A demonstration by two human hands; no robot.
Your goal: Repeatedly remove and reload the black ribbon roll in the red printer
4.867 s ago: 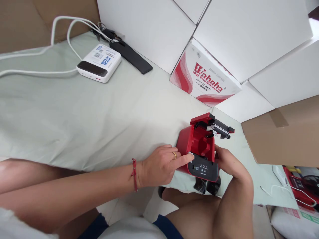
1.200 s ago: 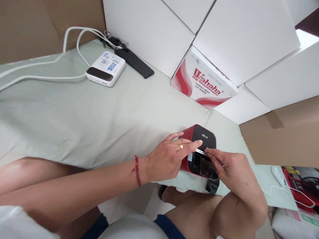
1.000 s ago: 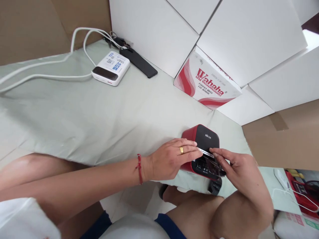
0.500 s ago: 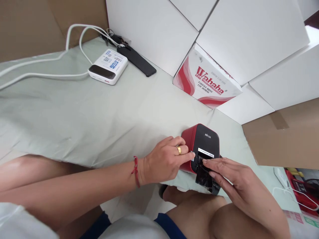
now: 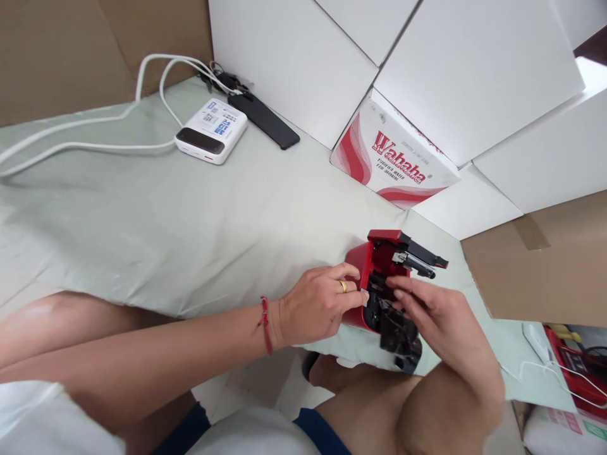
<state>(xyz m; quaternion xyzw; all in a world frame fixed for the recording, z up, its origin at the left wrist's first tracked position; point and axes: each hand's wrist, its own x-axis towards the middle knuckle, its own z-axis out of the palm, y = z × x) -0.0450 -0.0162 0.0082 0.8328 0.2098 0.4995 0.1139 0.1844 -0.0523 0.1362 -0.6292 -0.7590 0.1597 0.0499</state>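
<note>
A small red machine (image 5: 356, 268), which looks like a label printer, stands near the front edge of the covered surface. Its black-and-red lid (image 5: 420, 249) is raised, showing a roller under it and a dark interior. My left hand (image 5: 320, 303) is curled against the machine's left side, one fingertip at a pale square tab on the rim. Over the opening is my right hand (image 5: 439, 316), thumb and fingertips drawn together at the top of a shiny black film (image 5: 398, 338). That film hangs out over the front edge; its contact with the fingertips is partly hidden.
A white power bank (image 5: 215, 129) with white cables and a black phone-like slab (image 5: 265, 117) lie at the back left. A Wahaha carton (image 5: 393, 155) stands against stacked white boxes (image 5: 455, 69). A brown cardboard box (image 5: 540, 259) borders the right.
The machine's lid has swung up and back, exposing the inside. My right hand has lifted slightly off the front, and the film has shifted right. My left hand stays at the side.
</note>
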